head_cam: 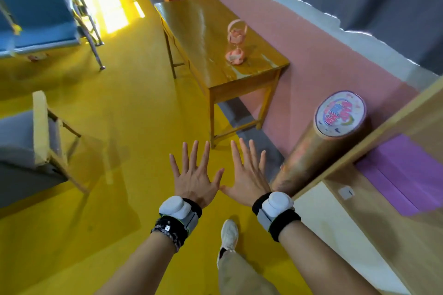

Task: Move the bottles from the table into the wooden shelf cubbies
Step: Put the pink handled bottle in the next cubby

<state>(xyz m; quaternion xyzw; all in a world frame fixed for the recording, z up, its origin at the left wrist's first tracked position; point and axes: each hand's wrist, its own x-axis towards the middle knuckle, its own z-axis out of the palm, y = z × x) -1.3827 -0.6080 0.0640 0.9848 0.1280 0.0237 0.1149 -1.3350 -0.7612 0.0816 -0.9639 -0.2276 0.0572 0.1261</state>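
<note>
my left hand and right hand are spread flat and empty, so i should walk to the table at twelve o'clock, where two pink bottles stand, and grip low.

The only lettering stands on the round lid of a cylinder container, up and to the right of the right hand. It is colourful bubble lettering in pink and blue, but too blurred to read with certainty. A small square code patch sits on the wristband below the left hand; it is unreadable.
</note>
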